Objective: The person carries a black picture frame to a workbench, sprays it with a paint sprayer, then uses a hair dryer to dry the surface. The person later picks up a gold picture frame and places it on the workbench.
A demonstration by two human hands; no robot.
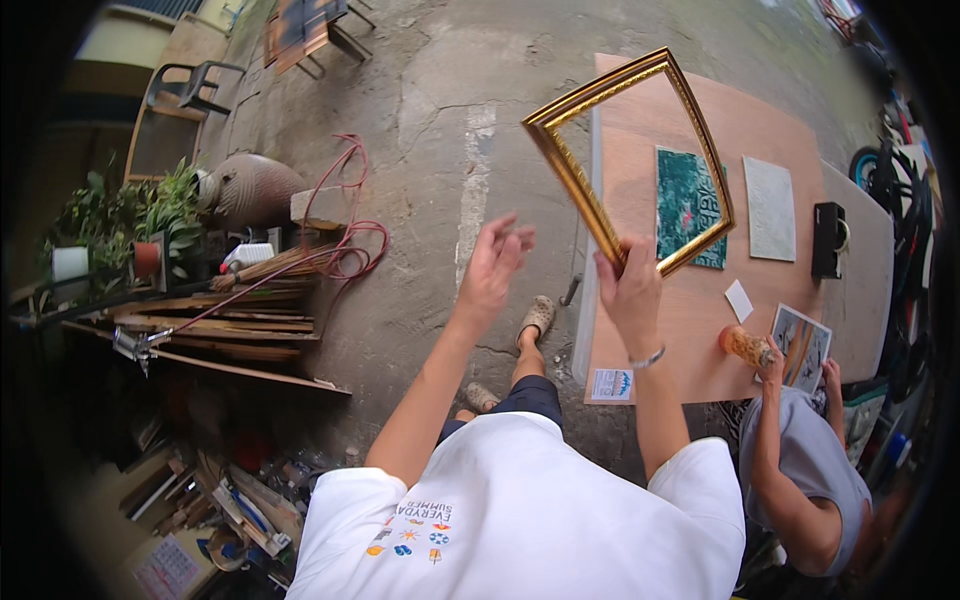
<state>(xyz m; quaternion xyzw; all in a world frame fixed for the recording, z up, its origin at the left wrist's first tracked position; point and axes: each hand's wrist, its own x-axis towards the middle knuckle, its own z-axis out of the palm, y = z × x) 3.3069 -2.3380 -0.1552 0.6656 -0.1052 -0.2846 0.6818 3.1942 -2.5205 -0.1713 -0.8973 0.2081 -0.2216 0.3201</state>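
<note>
My right hand (632, 292) grips an empty gold picture frame (577, 190) by its lower corner. The frame is lifted and tilted over the left part of a wooden-topped table (620, 335). Through its opening shows part of a green panel (672, 200) with pale markings, lying on the table. To the left of the frame, my left hand (490, 265) hovers in the air, touching nothing, its fingers apart and slightly bent.
At the table's right, a person (800, 470) holds an orange-filled clear container (745, 346) beside a picture (802, 345). A whitish panel (768, 208) and a black box (827, 240) lie farther back. Leftward are a red hose (352, 235), wood strips (230, 325) and potted plants (165, 205).
</note>
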